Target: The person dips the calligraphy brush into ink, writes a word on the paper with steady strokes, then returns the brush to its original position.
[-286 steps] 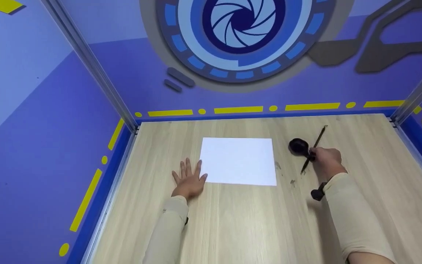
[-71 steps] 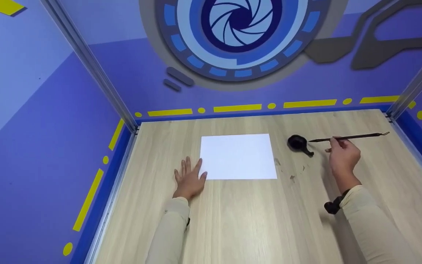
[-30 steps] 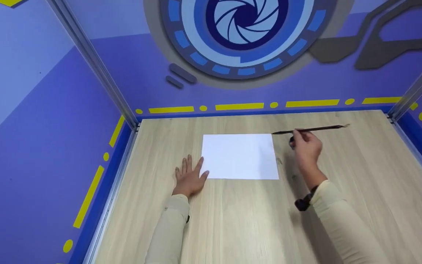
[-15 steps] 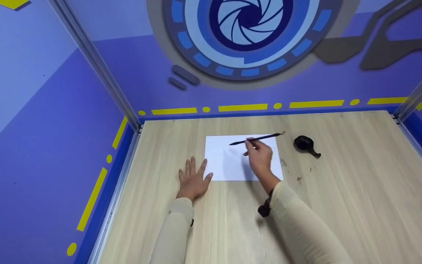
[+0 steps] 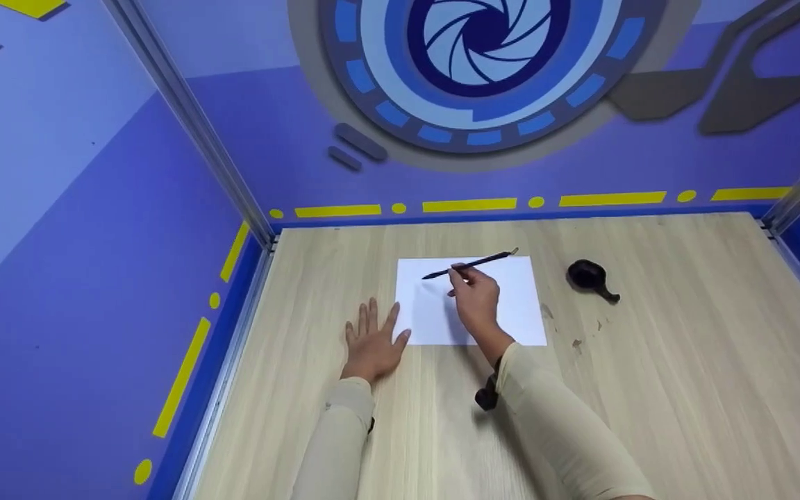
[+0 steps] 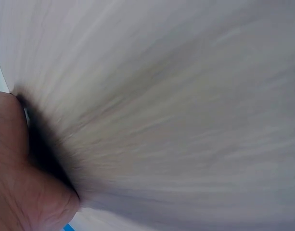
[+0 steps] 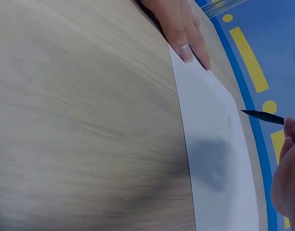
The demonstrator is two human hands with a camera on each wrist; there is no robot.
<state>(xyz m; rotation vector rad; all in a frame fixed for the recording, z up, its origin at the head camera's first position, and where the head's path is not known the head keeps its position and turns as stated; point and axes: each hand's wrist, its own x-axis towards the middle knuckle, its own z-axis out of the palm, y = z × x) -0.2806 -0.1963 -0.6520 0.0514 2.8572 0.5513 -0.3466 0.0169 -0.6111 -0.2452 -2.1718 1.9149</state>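
Observation:
In the head view a white sheet of paper (image 5: 511, 305) lies on the wooden table. My left hand (image 5: 376, 347) is flat with fingers spread, its thumb and forefinger at the sheet's left edge. My right hand (image 5: 478, 300) pinches a dark writing brush (image 5: 487, 261) over the paper. The brush's dark pointed tip is toward the left and its far end, with a small loop, toward the upper right. In the right wrist view the brush (image 7: 265, 116) shows a pointed black tip above the sheet (image 7: 205, 115), and the left hand's fingertips (image 7: 186, 54) overlap the paper's corner.
A small black ladle-shaped dish (image 5: 587, 276) with a short handle stands right of the paper. Dark smudges (image 5: 577, 343) mark the wood near it. Purple-blue panels (image 5: 233, 139) wall in the table (image 5: 685, 361) at the back and sides.
Earlier the right hand was at the black dish with the brush; it then swung left with the brush and is now over the paper. The left hand has stayed at the sheet's edge.

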